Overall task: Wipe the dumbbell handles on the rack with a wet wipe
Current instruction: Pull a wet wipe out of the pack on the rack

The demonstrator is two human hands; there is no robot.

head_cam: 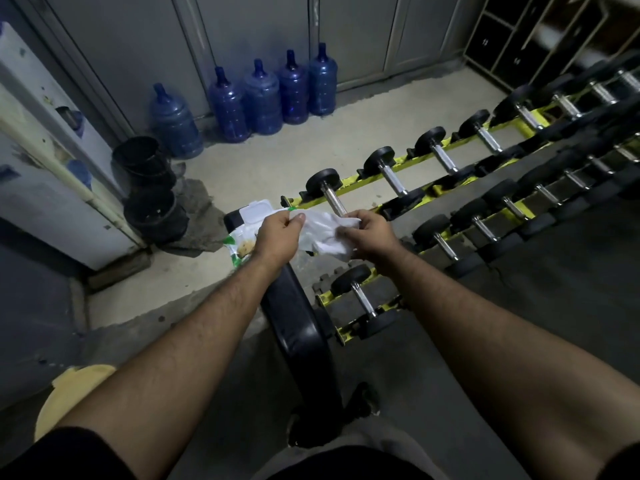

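light: dim | floor: pale bare concrete floor (pixel 311 147) | wall: grey panelled metal wall (pixel 249 32) | furniture: black padded bench (pixel 298 327), wooden cubby shelf (pixel 540 32)

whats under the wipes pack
The wipes pack rests on the end of a black padded bench. The left hand and the white wet wipe, also held by the right hand, cover its right part, so what lies under that side cannot be seen.

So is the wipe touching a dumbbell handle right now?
No, both hands, left and right, hold the white wipe stretched between them in the air, above the bench and short of the nearest dumbbell handle.
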